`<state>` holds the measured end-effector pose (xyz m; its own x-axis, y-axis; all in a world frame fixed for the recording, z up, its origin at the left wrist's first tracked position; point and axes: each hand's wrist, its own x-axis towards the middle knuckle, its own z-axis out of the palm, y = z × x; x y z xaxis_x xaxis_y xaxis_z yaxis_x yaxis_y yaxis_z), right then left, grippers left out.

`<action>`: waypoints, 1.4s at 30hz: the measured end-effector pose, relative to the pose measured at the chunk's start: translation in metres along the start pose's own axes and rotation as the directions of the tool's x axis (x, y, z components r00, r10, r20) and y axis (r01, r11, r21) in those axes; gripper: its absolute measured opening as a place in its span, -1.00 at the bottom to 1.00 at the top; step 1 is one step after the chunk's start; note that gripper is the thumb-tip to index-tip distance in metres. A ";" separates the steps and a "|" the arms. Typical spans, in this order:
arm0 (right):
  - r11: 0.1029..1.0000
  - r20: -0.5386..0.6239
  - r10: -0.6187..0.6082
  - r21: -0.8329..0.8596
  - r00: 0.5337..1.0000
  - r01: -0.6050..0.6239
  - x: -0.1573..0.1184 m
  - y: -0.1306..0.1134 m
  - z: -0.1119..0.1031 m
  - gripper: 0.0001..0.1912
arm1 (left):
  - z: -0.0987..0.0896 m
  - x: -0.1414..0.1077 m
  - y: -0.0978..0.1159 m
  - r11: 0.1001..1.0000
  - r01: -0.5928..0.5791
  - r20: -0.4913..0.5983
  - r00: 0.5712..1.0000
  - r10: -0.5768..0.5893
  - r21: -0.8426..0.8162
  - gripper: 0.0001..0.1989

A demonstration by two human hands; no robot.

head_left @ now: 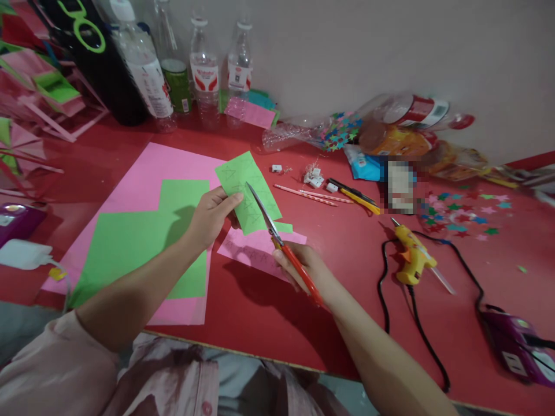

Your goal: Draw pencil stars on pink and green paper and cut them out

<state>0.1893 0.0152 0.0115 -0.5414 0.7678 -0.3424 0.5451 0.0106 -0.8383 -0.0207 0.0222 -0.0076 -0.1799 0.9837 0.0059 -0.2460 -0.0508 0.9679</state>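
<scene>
A small green paper [255, 202] with faint pencil shapes is pinched at its left edge between the thumb and fingers of my left hand [213, 215]. My right hand [303, 263] grips red-handled scissors [299, 268], whose metal blades lie over the green paper and point up and left; they look nearly closed. Below the hands, a pink strip [255, 251] with pencil shapes rests on the table. Larger green paper [143, 248] lies on pink sheets [143, 173] under my left forearm.
A yellow glue gun [411, 254] with a black cord lies at right, near scattered foil stars [463, 216]. Plastic bottles [206, 75] stand along the wall. Striped straws [312, 196] and a cutter [358, 195] lie beyond the hands. Pink and green paper models [52, 86] stand at far left.
</scene>
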 end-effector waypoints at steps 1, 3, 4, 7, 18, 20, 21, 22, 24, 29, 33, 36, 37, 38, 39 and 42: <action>1.000 0.006 0.001 -0.004 1.000 -0.001 0.000 -0.001 0.000 -0.44 | 0.001 0.000 0.000 1.000 0.018 0.017 1.000 -0.018 0.004 -0.83; 1.000 0.021 0.005 -0.021 1.000 -0.004 0.000 -0.002 -0.001 -0.43 | 0.002 -0.002 -0.001 0.998 0.061 0.068 0.996 -0.063 0.032 -0.79; 1.000 0.026 0.006 -0.028 1.000 -0.005 0.000 -0.002 -0.001 -0.42 | 0.002 -0.002 -0.002 0.996 0.079 0.093 0.992 -0.083 0.048 -0.78; 1.000 0.020 0.000 -0.030 1.000 0.001 0.001 -0.003 -0.002 -0.41 | 0.002 -0.002 -0.002 0.993 0.096 0.121 0.987 -0.103 0.065 -0.77; 1.000 -0.034 0.005 0.004 0.999 -0.005 0.001 0.002 0.003 -0.42 | 0.002 -0.002 -0.003 0.994 0.102 0.119 0.987 -0.107 0.043 -0.77; 1.000 -0.040 0.014 -0.001 0.999 -0.014 0.001 0.003 0.003 -0.44 | 0.003 -0.002 -0.003 0.994 0.105 0.113 0.988 -0.107 0.030 -0.78; 1.000 -0.042 0.018 -0.003 0.999 -0.018 0.001 0.002 0.003 -0.44 | 0.003 -0.002 -0.002 0.994 0.105 0.106 0.989 -0.107 0.026 -0.78; 1.000 -0.043 0.021 -0.003 0.999 -0.021 0.001 0.002 0.003 -0.45 | 0.003 -0.002 -0.002 0.994 0.105 0.102 0.989 -0.108 0.028 -0.77; 1.000 -0.043 0.025 -0.002 0.999 -0.025 0.001 0.001 0.003 -0.45 | 0.003 -0.002 -0.002 0.993 0.109 0.102 0.988 -0.113 0.042 -0.75; 0.999 -0.026 0.043 0.015 0.999 -0.043 0.000 -0.002 0.001 -0.45 | -0.002 0.002 -0.004 0.998 0.064 0.054 0.997 -0.064 0.000 -0.72; 0.999 0.026 0.039 0.035 0.999 -0.040 0.000 -0.002 0.001 -0.46 | -0.004 0.004 -0.004 0.999 -0.010 -0.051 0.999 0.009 -0.033 -0.71; 0.999 0.039 0.028 0.026 0.999 -0.029 -0.001 0.000 0.001 -0.47 | -0.002 0.002 -0.003 1.000 -0.015 -0.016 1.000 0.015 -0.003 -0.72; 0.999 0.046 0.024 0.020 0.999 -0.025 -0.001 0.000 0.001 -0.47 | -0.001 0.001 -0.003 1.000 -0.014 0.008 1.000 0.014 0.001 -0.72; 1.000 0.055 0.018 0.015 0.998 -0.019 -0.001 0.001 0.001 -0.47 | 0.000 -0.001 -0.003 1.000 -0.011 0.035 0.999 0.011 0.002 -0.73; 1.000 0.064 0.014 0.012 0.998 -0.014 -0.001 0.002 0.001 -0.46 | 0.001 -0.002 -0.003 1.000 -0.005 0.058 0.998 0.005 -0.001 -0.73; 1.000 0.069 0.006 0.016 0.998 -0.007 -0.001 0.003 0.002 -0.46 | 0.003 -0.004 -0.005 1.000 0.020 0.094 0.995 -0.018 -0.021 -0.71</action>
<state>0.1901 0.0127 0.0090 -0.5811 0.7221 -0.3754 0.5385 -0.0047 -0.8426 -0.0156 0.0186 -0.0116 -0.0849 0.9963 0.0119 -0.2691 -0.0344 0.9625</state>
